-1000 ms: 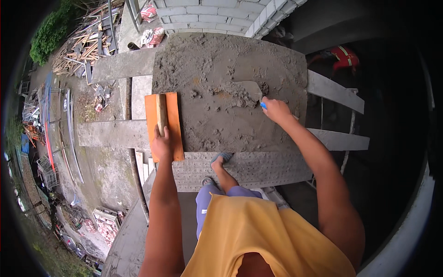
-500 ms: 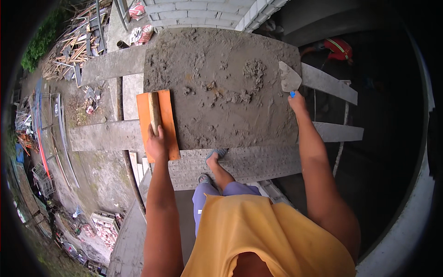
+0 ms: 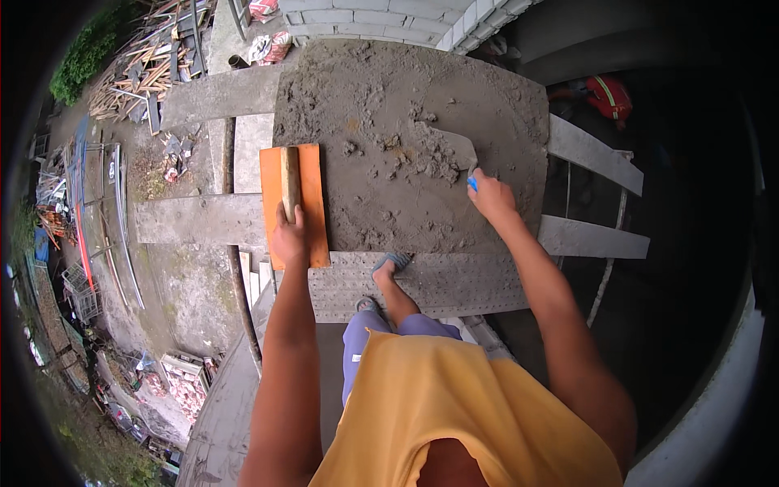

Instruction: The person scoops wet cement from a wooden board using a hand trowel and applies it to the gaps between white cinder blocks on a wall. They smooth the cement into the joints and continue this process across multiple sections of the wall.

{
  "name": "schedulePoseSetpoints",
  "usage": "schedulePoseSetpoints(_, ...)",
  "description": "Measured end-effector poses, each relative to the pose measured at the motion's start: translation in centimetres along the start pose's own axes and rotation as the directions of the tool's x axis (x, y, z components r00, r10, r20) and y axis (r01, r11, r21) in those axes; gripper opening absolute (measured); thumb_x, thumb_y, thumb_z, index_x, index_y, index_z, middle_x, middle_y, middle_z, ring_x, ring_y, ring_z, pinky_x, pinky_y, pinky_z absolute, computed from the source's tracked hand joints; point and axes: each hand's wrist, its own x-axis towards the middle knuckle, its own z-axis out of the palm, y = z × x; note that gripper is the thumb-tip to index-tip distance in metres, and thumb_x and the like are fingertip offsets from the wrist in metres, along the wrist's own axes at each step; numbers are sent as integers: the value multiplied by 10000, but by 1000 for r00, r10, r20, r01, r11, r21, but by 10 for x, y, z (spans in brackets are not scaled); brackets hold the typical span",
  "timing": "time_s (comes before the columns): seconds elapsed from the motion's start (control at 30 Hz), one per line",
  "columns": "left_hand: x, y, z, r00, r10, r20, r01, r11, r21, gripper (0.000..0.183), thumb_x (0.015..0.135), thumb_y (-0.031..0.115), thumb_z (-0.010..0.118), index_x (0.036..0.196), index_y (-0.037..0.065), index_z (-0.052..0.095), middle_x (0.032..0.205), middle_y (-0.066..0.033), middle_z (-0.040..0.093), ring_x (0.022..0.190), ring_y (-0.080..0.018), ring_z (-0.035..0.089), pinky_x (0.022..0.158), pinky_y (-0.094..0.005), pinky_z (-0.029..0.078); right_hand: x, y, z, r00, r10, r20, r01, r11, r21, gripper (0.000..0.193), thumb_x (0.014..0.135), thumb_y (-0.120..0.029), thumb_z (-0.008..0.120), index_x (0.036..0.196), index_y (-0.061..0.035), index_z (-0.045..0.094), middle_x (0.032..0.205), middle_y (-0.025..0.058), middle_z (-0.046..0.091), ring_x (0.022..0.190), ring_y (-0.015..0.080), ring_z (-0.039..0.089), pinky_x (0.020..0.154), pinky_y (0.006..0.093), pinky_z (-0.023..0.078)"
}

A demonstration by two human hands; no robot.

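Wet grey mortar is spread over a board in front of me, lumpy in the middle and smoother at the right. My right hand is closed round the blue handle of a pointed trowel, whose blade lies against a heap of mortar. At the board's left edge, my left hand grips the wooden handle of an orange plastering float. The float's flat face is turned down and its underside is hidden.
My feet stand on a perforated metal plank. Planks stick out on both sides over poles. A grey block wall rises behind the mortar. Low at the right, a person in a red vest bends over. Scrap wood lies far left.
The trowel has swept leftward in my right hand, from the board's right edge to the mortar heap in the middle. My left hand keeps the float at the board's left edge.
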Motion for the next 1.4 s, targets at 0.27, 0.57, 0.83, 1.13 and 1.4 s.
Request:
schedulePoseSetpoints(0.27, 0, -7, 0, 1000, 10, -13, -10, 1000, -8, 596, 947, 577, 557, 1410, 202, 581, 943, -218, 741, 867, -413, 715, 747, -509, 556, -67, -2, 59, 919, -171, -355, 155, 985, -74, 277, 907, -257, 713, 1059, -89, 553, 917, 155, 717, 807, 384, 714, 704, 495, 574)
schedulePoseSetpoints(0.57, 1, -11, 7, 999, 5, -52, -5, 1000, -1, 557, 943, 574, 571, 1380, 229, 602, 865, -193, 742, 773, -398, 721, 665, -499, 569, -26, 19, 54, 993, 54, -102, -49, 998, 48, 357, 937, -370, 660, 1089, -70, 542, 934, 245, 710, 886, 465, 685, 746, 579, 527)
schedulePoseSetpoints(0.83, 3, -6, 2, 1000, -10, -23, 10, 1000, -12, 555, 949, 576, 568, 1388, 239, 597, 868, -187, 744, 772, -391, 721, 663, -496, 568, 145, 46, -39, 935, 208, -286, -184, 977, 109, 355, 872, -317, 651, 1065, -24, 594, 971, 233, 693, 879, 433, 688, 735, 502, 548)
schedulePoseSetpoints(1.13, 4, -11, 6, 999, -18, -35, 18, 1000, -4, 538, 936, 553, 603, 1371, 236, 615, 868, -187, 743, 769, -399, 718, 664, -502, 569, 166, -10, -38, 985, 162, 57, -171, 899, 402, 356, 844, -219, 641, 1119, 0, 583, 823, 174, 674, 612, 280, 676, 525, 427, 549)
schedulePoseSetpoints(1.4, 2, -14, 8, 998, -13, -61, 12, 1000, -17, 540, 934, 554, 605, 1368, 233, 618, 869, -197, 740, 771, -402, 718, 666, -508, 568, 73, -38, -46, 955, -276, 109, 286, 954, -88, 332, 881, -285, 670, 1123, -89, 554, 1002, 266, 686, 1009, 505, 625, 808, 563, 505)
